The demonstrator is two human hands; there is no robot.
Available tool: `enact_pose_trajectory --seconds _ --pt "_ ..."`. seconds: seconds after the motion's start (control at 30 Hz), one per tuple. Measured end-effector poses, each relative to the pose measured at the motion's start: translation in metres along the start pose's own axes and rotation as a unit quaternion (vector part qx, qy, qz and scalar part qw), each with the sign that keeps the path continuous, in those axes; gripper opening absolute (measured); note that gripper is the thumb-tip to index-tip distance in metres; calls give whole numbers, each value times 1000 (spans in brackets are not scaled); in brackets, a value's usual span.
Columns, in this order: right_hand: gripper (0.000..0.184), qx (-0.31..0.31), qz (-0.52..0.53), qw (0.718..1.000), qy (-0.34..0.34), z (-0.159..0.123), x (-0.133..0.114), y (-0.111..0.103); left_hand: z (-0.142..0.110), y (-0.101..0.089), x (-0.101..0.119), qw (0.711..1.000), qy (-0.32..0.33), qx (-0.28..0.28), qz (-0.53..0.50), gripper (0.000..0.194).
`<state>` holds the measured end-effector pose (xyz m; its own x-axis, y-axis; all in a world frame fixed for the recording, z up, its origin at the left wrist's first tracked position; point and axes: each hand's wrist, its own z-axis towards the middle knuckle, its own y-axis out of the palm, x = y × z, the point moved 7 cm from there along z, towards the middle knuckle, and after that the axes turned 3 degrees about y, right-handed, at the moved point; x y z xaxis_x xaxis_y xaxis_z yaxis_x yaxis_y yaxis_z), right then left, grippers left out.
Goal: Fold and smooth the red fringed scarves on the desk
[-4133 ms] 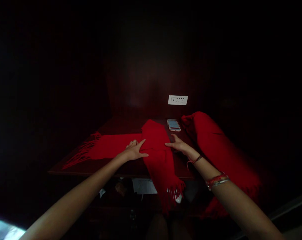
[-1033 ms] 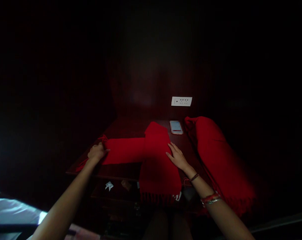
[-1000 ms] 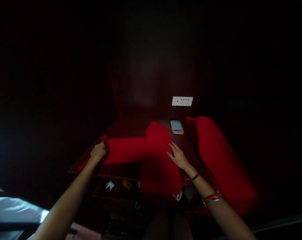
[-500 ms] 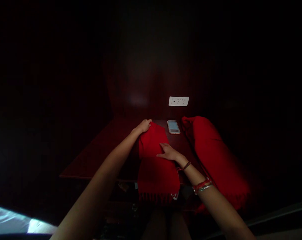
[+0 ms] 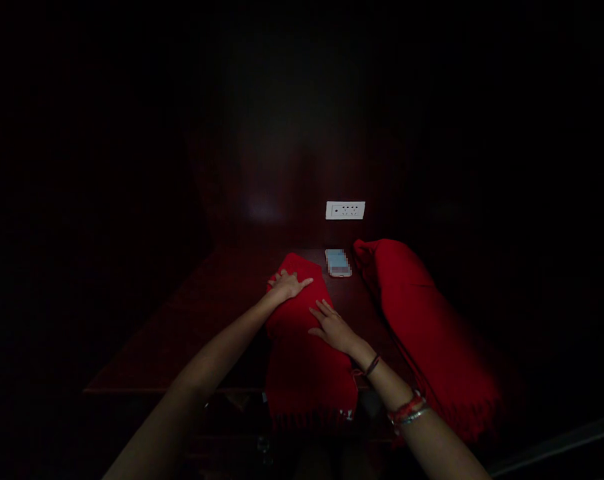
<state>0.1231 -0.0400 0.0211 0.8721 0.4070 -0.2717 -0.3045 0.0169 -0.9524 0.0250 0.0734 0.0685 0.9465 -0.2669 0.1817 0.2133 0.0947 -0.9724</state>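
A red fringed scarf (image 5: pixel 307 367) lies lengthwise on the dark wooden table (image 5: pixel 182 340), its fringed end hanging over the front edge. My left hand (image 5: pixel 288 285) rests on the upper part of the scarf, thumb and fingers spread. Lower down and to the right, my right hand (image 5: pixel 333 328) lies on the cloth with its fingers apart. Neither hand grips the fabric. A thread bracelet circles my right wrist, with red and silver bangles further up the forearm.
To the right lies a larger folded red cloth (image 5: pixel 422 313) with a fringed end. A phone (image 5: pixel 338 263) sits between the two cloths near the back wall. Above it a white socket plate (image 5: pixel 345 211) is fixed to the wall. The surroundings are very dark.
My left hand has let go of the scarf's far corner and come nearer, now flat on the cloth. My right hand stays on the scarf. The view has shifted slightly and darkened.
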Motion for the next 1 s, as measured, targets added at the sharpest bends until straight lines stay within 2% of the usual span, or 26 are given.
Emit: enact_pose_trajectory --seconds 0.07,0.27,0.4,0.53,0.6,0.73,0.87,1.0 --pt "58 1 4 1000 1 -1 0 -1 -3 6 2 999 9 -45 -9 36" --pt "55 -5 4 1000 1 -2 -2 -4 14 -14 -7 997 77 23 -15 35" --pt "53 4 0 1000 -6 -2 -2 -5 25 -5 1 986 161 -19 -35 26" --pt "52 20 14 1000 -11 -1 -1 -3 24 5 9 971 203 -65 -114 31" --pt "50 42 24 999 -14 -1 3 -2 23 6 8 960 186 -82 -192 33" --pt "45 80 43 995 -39 -1 14 -6 21 17 -9 929 74 -125 -339 23" --pt "48 94 -1 992 -84 -9 16 -24 14 29 -28 911 5 -165 -377 21" --pt "59 98 -56 985 -132 -24 -5 -41 7 33 -36 893 -32 -178 -411 18"
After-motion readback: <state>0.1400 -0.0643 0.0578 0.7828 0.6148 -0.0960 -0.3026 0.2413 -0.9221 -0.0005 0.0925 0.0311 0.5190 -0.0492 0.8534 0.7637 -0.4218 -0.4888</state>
